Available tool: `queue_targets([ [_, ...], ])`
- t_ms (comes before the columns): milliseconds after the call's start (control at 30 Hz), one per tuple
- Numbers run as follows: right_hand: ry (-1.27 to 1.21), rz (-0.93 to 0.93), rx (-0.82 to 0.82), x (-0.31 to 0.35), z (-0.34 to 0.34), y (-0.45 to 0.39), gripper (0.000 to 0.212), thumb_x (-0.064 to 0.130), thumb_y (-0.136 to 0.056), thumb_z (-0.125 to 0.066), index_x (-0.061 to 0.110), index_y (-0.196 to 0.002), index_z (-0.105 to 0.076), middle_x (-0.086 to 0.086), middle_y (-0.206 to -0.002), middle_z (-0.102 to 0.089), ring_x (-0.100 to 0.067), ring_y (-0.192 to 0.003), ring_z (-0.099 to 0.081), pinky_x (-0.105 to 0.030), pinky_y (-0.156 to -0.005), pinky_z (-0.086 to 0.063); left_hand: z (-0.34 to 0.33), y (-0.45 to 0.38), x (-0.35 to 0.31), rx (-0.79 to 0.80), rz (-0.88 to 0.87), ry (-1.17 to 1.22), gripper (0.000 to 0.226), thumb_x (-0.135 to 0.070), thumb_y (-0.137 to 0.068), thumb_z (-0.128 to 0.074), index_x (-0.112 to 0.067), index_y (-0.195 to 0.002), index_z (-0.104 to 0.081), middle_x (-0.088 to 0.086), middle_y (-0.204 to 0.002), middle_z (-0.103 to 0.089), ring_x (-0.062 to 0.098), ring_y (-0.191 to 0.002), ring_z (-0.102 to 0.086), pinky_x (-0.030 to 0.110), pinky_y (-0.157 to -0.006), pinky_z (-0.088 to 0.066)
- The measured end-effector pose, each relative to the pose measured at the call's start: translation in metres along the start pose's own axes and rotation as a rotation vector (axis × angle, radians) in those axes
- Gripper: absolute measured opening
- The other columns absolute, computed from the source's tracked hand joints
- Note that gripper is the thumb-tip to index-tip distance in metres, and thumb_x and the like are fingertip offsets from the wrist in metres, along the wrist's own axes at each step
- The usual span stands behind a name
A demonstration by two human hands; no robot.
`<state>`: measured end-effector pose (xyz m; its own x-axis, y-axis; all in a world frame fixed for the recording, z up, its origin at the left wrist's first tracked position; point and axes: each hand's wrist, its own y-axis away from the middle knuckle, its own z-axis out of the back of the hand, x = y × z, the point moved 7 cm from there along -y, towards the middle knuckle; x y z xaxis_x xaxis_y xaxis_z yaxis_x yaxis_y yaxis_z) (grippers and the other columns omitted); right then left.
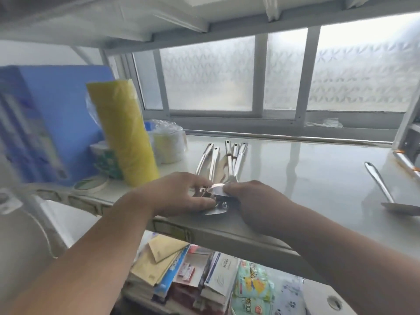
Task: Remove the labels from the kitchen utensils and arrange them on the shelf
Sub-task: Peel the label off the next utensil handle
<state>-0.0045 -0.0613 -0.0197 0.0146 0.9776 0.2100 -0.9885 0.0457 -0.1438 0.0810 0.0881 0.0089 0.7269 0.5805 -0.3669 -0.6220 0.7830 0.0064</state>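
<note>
Five steel utensils (223, 164) bunched on the white shelf (306, 176); your left hand (181, 194) and right hand (256, 201) pinch their heads, possibly a label. Lone steel ladle (381, 187) remains apart.
</note>
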Motion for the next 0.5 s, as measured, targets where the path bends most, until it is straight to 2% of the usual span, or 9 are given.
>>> queue_targets([
  [167, -0.032, -0.008, 0.043, -0.001, 0.006, 0.009, 0.032, 0.008, -0.088, -0.046, 0.03, -0.108, -0.059, -0.003, -0.091, -0.061, -0.025, -0.078, -0.062, -0.041, -0.07, -0.057, -0.003, -0.009, -0.002, -0.063, -0.061, -0.059, 0.058, -0.081, -0.078, -0.067, -0.052, -0.128, -0.068, -0.026, -0.122, -0.071, 0.0, -0.114, -0.065, 0.04, -0.103, -0.054],
  [233, -0.019, -0.01, 0.09, -0.006, 0.013, 0.017, 0.031, 0.006, -0.089, -0.047, 0.03, -0.106, -0.057, -0.005, -0.093, -0.061, -0.026, -0.079, -0.062, -0.043, -0.071, -0.057, -0.004, -0.014, -0.008, -0.064, -0.111, -0.082, 0.057, -0.085, -0.075, -0.065, -0.053, -0.121, -0.071, -0.029, -0.118, -0.071, -0.002, -0.111, -0.065, 0.04, -0.1, -0.055],
  [300, 0.029, 0.0, 0.117, -0.011, 0.021, 0.025, 0.043, 0.004, -0.091, -0.049, 0.036, -0.118, -0.058, -0.003, -0.098, -0.06, -0.02, -0.079, -0.059, -0.041, -0.073, -0.056, -0.006, -0.018, -0.014, -0.062, -0.138, -0.09, 0.054, -0.086, -0.074, -0.063, -0.055, -0.117, -0.072, -0.03, -0.116, -0.072, -0.004, -0.109, -0.066, 0.039, -0.098, -0.056],
  [367, 0.063, 0.003, 0.112, -0.013, 0.03, 0.031, 0.055, 0.002, -0.092, -0.048, 0.04, -0.131, -0.055, 0.003, -0.095, -0.054, -0.007, -0.071, -0.05, -0.032, -0.065, -0.05, -0.007, -0.021, -0.021, -0.08, -0.16, -0.111, 0.053, -0.089, -0.073, -0.059, -0.061, -0.116, -0.071, -0.029, -0.115, -0.073, -0.004, -0.108, -0.067, 0.038, -0.097, -0.057],
  [433, 0.103, -0.003, 0.093, -0.015, 0.038, 0.034, 0.061, 0.0, -0.092, -0.046, 0.041, -0.137, -0.053, 0.005, -0.091, -0.048, -0.006, -0.068, -0.047, -0.028, -0.059, -0.044, -0.006, -0.024, -0.029, -0.138, -0.2, -0.124, 0.053, -0.09, -0.074, -0.053, -0.062, -0.115, -0.07, -0.028, -0.113, -0.075, -0.003, -0.106, -0.068, 0.038, -0.095, -0.057],
  [500, 0.143, -0.018, 0.084, -0.017, 0.045, 0.038, 0.062, 0.0, -0.093, -0.047, 0.041, -0.14, -0.05, 0.003, -0.094, -0.046, -0.012, -0.074, -0.051, -0.027, -0.06, -0.041, -0.004, -0.026, -0.041, -0.196, -0.265, -0.105, 0.046, -0.084, -0.082, -0.052, -0.059, -0.115, -0.071, -0.027, -0.109, -0.077, -0.002, -0.104, -0.069, 0.039, -0.093, -0.057],
])
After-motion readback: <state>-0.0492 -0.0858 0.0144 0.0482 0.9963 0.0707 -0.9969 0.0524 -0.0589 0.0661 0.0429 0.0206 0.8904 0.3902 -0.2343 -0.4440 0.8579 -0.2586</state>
